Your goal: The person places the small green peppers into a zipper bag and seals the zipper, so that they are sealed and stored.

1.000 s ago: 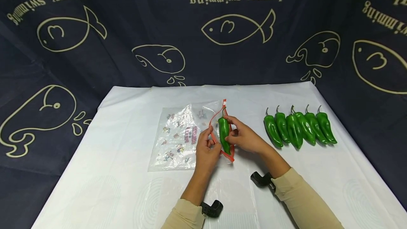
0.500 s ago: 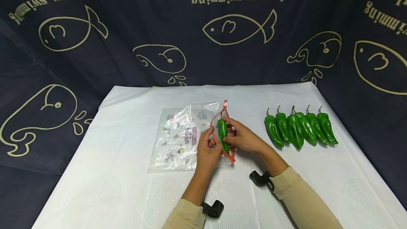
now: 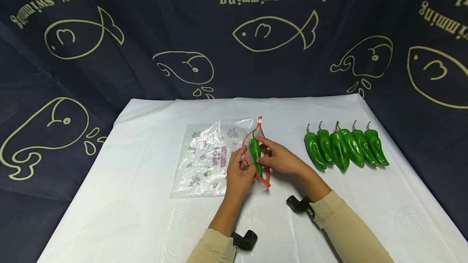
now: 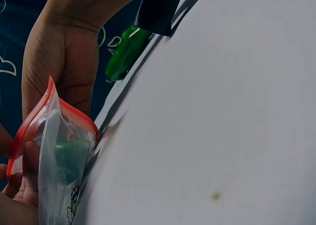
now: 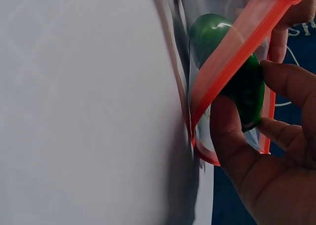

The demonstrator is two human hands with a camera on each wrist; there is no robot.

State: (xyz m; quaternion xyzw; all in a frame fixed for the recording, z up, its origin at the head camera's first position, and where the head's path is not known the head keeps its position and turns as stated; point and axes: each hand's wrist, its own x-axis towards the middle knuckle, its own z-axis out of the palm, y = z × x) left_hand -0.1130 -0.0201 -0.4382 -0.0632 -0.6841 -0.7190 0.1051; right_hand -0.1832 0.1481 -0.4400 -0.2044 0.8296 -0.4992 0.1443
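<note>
Sitting partly inside a clear bag (image 3: 199, 159), a green pepper (image 3: 254, 153) is pinched by the right hand (image 3: 280, 158) while the red rim (image 5: 249, 56) is gripped by the left hand (image 3: 239, 173) in an apparent bagging step, a deeper push likely being called for next

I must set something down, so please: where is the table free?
Free: the table left of the plastic bag, and right of the right sleeve, nearer than the pepper row. Crowded: around the red rim, which the left hand pinches while the right hand holds another pepper.
</note>
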